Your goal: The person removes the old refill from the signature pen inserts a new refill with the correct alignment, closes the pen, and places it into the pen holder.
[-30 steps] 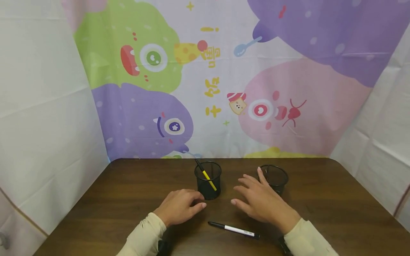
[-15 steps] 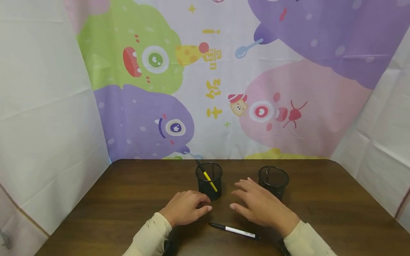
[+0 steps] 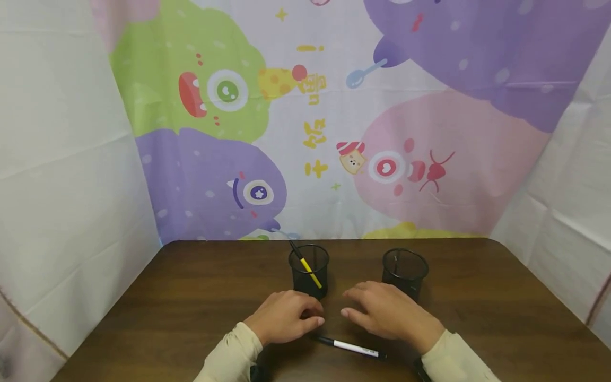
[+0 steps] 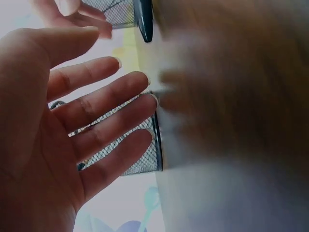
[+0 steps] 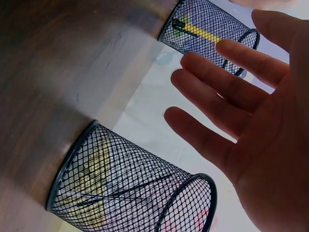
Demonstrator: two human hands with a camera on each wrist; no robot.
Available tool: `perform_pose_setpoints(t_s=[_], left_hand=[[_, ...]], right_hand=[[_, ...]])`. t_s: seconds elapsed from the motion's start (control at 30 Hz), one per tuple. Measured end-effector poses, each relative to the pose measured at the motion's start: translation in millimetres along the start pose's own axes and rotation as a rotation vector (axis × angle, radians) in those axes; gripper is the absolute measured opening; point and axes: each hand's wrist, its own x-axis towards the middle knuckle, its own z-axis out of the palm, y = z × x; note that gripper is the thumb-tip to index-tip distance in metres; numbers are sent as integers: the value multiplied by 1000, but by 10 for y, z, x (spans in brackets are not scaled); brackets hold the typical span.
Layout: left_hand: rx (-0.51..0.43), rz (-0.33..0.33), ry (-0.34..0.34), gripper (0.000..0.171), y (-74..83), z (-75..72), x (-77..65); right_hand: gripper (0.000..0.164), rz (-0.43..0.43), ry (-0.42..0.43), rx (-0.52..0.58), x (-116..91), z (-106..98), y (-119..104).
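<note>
In the head view, a white-and-black marker point(image 3: 353, 348) lies on the table in front of both hands. My left hand point(image 3: 286, 317) hovers above its dark end, fingers relaxed and holding nothing. Behind that hand stands a black mesh pen cup point(image 3: 300, 282) with a yellow-and-black pen point(image 3: 305, 265) leaning inside. My right hand point(image 3: 390, 312) is held in front of a second mesh cup point(image 3: 413, 287), and its palm and loose fingers point(image 5: 207, 106) show nothing held in the right wrist view. A few thin dark lines appear within this cup there; what they are is unclear.
The brown wooden table point(image 3: 157, 318) ends at a cloth backdrop point(image 3: 324, 207) printed with cartoon monsters. White cloth walls point(image 3: 62, 132) enclose both sides.
My left hand has moved right, over the marker's dark end. My right hand has drawn back from the right cup's rim, its raised finger lowered. Marker and cups stay put.
</note>
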Motion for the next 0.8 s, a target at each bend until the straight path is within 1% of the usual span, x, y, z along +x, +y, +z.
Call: perform_pose_setpoints(t_s=[0.13, 0.3, 0.47, 0.57, 0.7, 0.8], left_hand=[[-27, -8, -30, 20, 42, -5, -13], [-4, 12, -44, 19, 85, -14, -35], [31, 39, -38, 17, 100, -7, -60], [38, 47, -43, 17, 112, -14, -61], [47, 49, -57, 18, 151, -35, -33], [48, 44, -69, 21, 172, -39, -11]], right_hand=[[41, 10, -57, 52, 7, 0, -9], [41, 19, -99, 85, 26, 16, -34], [43, 12, -122, 99, 38, 31, -30], [42, 16, -110, 102, 30, 6, 9], [39, 46, -61, 86, 1, -61, 80], [40, 56, -56, 83, -16, -97, 111]])
